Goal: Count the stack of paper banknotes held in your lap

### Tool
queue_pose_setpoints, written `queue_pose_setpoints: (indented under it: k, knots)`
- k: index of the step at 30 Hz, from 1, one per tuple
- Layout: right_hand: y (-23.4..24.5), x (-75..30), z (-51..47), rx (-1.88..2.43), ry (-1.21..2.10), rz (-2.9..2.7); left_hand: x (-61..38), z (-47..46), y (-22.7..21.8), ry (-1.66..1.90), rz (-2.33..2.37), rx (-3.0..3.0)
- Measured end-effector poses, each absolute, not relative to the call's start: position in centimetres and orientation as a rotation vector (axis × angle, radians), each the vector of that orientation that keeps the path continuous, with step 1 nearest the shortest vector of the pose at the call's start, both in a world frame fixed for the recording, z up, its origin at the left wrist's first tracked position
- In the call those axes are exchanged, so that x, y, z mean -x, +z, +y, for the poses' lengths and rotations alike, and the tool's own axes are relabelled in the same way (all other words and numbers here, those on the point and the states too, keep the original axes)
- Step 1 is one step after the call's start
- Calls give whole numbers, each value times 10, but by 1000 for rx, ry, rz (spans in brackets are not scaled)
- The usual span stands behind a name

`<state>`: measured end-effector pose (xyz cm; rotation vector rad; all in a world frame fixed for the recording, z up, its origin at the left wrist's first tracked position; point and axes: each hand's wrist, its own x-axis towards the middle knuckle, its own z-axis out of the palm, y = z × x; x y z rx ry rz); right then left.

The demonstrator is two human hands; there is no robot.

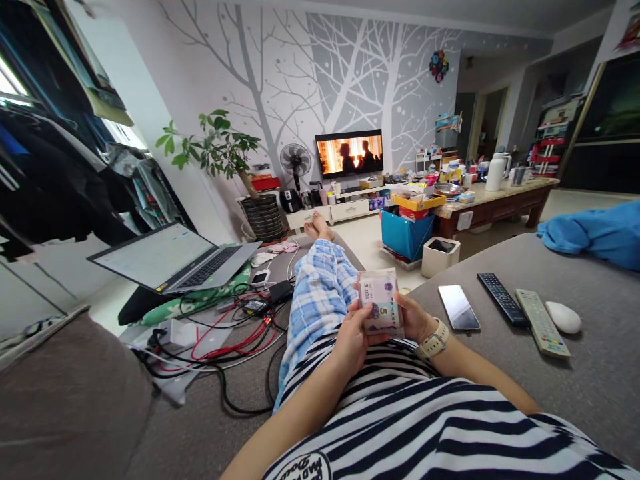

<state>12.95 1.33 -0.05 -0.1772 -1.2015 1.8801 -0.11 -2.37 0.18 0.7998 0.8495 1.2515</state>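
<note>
A stack of banknotes (383, 293) is held upright over my lap, with a 5 printed on the front note. My left hand (354, 333) grips its left and lower side, the thumb lying across the front. On the right edge, my right hand (414, 317) is closed round the stack, and a pale watch (433, 339) sits on that wrist. The fingers behind the notes are hidden. My legs in blue checked trousers (320, 280) stretch out along the grey sofa (400, 413) beyond the notes.
To my right lie a phone (459, 307), a black remote (501, 299), a beige remote (543, 323) and a white mouse (563, 317). On the left, an open laptop (175, 260) rests beside tangled cables (225, 347). A cluttered table (500, 197) and a television (349, 153) stand farther off.
</note>
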Motion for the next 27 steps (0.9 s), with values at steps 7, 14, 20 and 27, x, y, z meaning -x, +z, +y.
queue_pose_setpoints:
  k: [7,14,20,27]
  knots:
    - [-7,-127,19,191,1877,-1143,-1,-24,0,1272,878,-834]
    - [3,-123,16,351,1647,-1219,-1,-21,0,1312,902,-848]
    - [6,-128,13,551,1180,-1202,4,-16,3,1416,940,-721]
    - [-15,-126,9,806,718,-1258,4,-15,0,1475,896,-680]
